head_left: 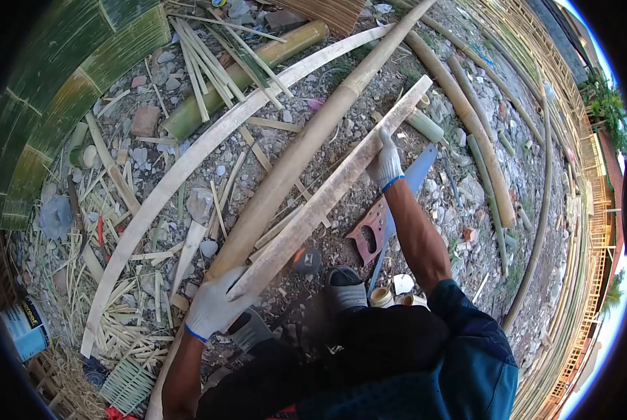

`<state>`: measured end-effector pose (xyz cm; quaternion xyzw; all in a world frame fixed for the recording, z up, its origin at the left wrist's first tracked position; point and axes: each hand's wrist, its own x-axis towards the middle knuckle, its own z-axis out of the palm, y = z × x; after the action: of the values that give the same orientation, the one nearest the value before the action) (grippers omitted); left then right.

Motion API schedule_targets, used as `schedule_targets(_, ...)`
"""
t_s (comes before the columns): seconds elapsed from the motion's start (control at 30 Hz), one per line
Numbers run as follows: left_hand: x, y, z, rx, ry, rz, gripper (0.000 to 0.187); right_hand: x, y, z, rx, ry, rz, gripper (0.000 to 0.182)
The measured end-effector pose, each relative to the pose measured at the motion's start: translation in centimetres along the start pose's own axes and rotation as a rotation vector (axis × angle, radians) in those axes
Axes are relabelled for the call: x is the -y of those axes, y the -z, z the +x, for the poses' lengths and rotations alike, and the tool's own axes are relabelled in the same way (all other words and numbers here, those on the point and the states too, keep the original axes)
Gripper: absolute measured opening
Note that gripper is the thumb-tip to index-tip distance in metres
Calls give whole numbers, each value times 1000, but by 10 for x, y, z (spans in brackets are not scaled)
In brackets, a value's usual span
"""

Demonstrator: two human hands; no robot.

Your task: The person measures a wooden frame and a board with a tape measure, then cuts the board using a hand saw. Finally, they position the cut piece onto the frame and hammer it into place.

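Note:
A long, flat wooden board (320, 197) with a rough, brownish face lies slantwise across both hands. My left hand (219, 306), in a white glove with a blue cuff, is closed round its near end. Further up, my right hand (386, 162), gloved the same way, grips the board's edge close to its far end. Below my right hand a handsaw (369, 227) with a brown handle and bluish blade rests on the ground. A thick bamboo pole (285, 166) runs alongside the board on the left, partly behind my left hand.
A long pale curved strip (156, 203) arcs across the left ground. Split bamboo pieces (201, 66) rest over a green bamboo pole (187, 112). A dark tape measure (306, 260) is near my feet. A woven bamboo panel (68, 84) is upper left; more poles (467, 112) lie right.

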<state>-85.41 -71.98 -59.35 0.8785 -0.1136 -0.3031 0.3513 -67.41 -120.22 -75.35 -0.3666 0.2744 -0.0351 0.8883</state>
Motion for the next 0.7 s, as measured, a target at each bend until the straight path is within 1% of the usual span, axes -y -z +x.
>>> schedule_targets(0.07,30,-1,-17,-104,21,69,63,-7,-18,-27,-47,-71,7,28)
schedule_targets(0.1,49,4,-26,-145,33,107,64,-9,-40,-53,-23,-31,2,29)
schedule_targets(0.2,86,47,-42,-281,126,238,60,-22,-71,-85,159,-170,-9,42)
schedule_targets(0.23,100,64,-47,-362,176,254,62,-26,-89,-94,187,-193,-45,47)
schedule_targets(0.27,114,81,-52,-449,231,267,63,-31,-100,-98,221,-230,-69,48)
schedule_targets(0.33,141,116,-54,-596,132,370,60,-47,-120,-102,299,-310,-118,50)
schedule_targets(0.37,143,133,-52,-662,125,513,57,-59,-128,-100,306,-323,-193,57)
schedule_targets(0.4,147,151,-49,-721,118,658,54,-68,-134,-100,341,-362,-255,60)
schedule_targets(0.47,199,177,-39,-1036,206,720,48,-86,-140,-110,411,-445,-377,65)
schedule_targets(0.53,192,180,-27,-1198,346,544,47,-91,-141,-133,542,-463,-684,65)
schedule_targets(0.6,200,159,-10,-1186,257,463,47,-88,-128,-152,686,-464,-936,62)
schedule_targets(0.67,193,122,4,-1092,158,432,49,-86,-102,-170,738,-333,-1154,65)
schedule_targets(0.7,191,103,11,-1057,165,380,50,-86,-89,-183,776,-164,-1345,64)
